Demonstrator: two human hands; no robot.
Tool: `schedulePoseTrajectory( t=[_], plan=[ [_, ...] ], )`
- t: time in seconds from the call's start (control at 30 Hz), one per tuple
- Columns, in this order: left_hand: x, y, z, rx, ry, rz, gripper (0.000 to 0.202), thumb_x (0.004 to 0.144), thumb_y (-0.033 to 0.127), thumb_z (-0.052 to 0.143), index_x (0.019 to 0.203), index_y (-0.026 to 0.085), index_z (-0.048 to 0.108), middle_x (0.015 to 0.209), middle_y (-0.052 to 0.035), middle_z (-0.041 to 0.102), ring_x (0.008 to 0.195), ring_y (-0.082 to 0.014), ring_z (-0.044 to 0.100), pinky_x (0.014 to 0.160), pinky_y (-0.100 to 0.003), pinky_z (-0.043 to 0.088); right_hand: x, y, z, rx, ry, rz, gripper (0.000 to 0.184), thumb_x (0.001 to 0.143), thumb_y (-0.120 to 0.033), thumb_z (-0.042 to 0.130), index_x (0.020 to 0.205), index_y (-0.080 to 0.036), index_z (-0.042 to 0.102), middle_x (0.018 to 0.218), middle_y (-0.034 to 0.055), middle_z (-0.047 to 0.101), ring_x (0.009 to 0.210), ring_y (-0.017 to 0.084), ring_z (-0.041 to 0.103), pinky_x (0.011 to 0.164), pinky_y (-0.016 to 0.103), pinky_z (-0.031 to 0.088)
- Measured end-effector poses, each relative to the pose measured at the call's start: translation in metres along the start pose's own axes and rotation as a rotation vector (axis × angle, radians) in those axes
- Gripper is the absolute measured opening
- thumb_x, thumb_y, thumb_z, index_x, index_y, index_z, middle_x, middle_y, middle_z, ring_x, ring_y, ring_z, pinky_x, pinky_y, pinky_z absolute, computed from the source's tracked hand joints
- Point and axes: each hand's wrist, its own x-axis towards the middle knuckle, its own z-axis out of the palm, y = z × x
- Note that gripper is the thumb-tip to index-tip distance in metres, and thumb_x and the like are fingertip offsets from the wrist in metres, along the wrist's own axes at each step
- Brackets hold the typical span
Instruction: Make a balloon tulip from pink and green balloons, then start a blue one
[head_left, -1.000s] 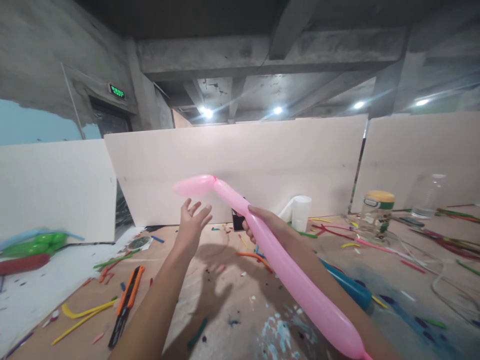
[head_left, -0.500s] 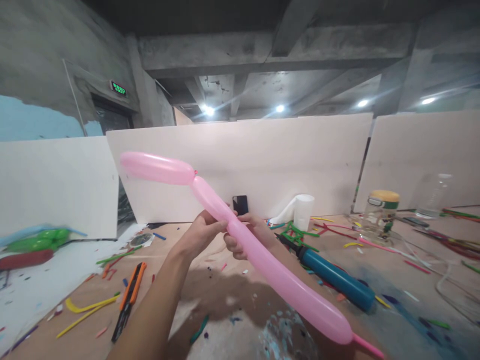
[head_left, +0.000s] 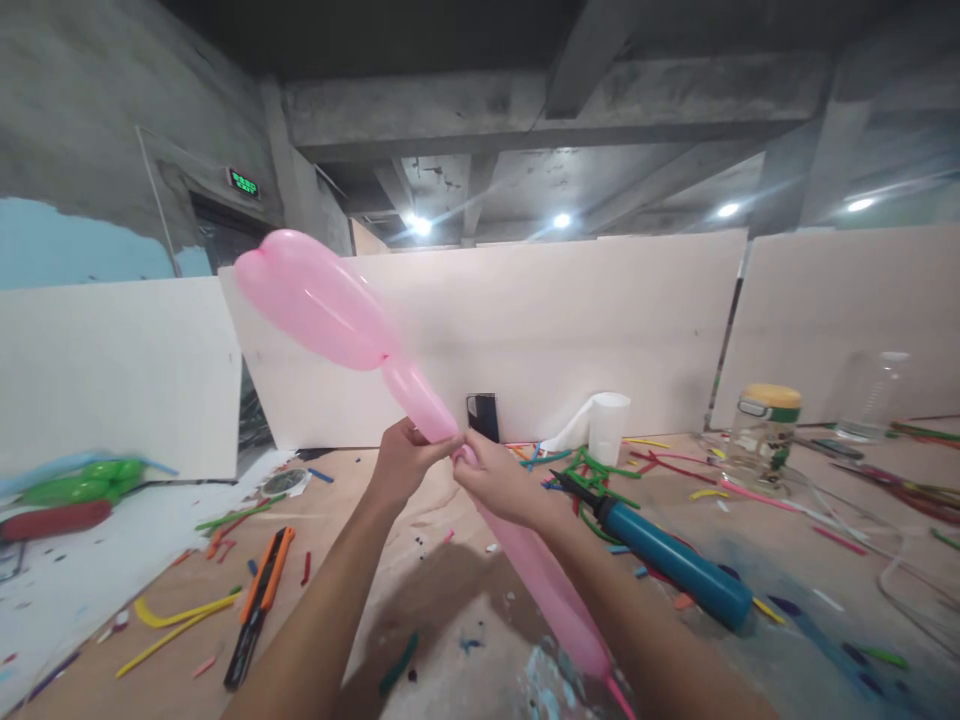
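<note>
A long pink modelling balloon (head_left: 322,310) slants across the middle, from upper left to lower right. Its far end is a fat folded loop, pinched in at a twist, and a thin uninflated tail hangs from the near end. My left hand (head_left: 409,460) is closed around the balloon below that twist, thumb on top. Right beside it, my right hand (head_left: 499,475) grips the same balloon, fingers wrapped over it. A small pink bulge shows between the two hands. The fingers partly hide the balloon there.
A blue hand pump (head_left: 675,560) lies to the right, near green balloon scraps. An orange-and-black utility knife (head_left: 259,610) lies left. Farther back stand a phone (head_left: 482,417), a white paper roll (head_left: 609,428), a yellow-lidded jar (head_left: 763,435) and a clear bottle (head_left: 874,400), before white boards (head_left: 525,330).
My right hand has turned over the balloon, its back now showing. The balloon's far end has swung upward and looks fatter, and its tail end has moved left.
</note>
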Motion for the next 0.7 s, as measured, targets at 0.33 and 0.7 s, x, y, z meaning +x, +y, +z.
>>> schedulePoseTrajectory(
  t=[0.33,0.7],
  plan=[
    [-0.003,-0.007,0.007,-0.262,-0.205,-0.210,0.025,0.070,0.033,0.064,0.087,0.015,0.062,0.085,-0.0076,0.067,0.083,-0.0218,0.062,0.074,-0.035,0.050,0.001,-0.001,0.004,-0.272,0.144,-0.063,0.026,0.088,-0.032,0.042,0.112,-0.024,0.048,0.097,0.0066,0.064,0.088,0.022,0.059,0.069,0.027,0.035],
    [0.006,-0.009,-0.002,-0.548,-0.020,-0.120,0.033,0.067,0.036,0.071,0.091,0.018,0.056,0.087,-0.0053,0.064,0.089,-0.0212,0.062,0.078,-0.035,0.049,0.004,0.010,-0.008,-0.189,0.044,-0.043,0.030,0.085,-0.047,0.045,0.091,-0.021,0.057,0.077,0.0032,0.063,0.072,0.018,0.057,0.060,0.024,0.032]
  ],
)
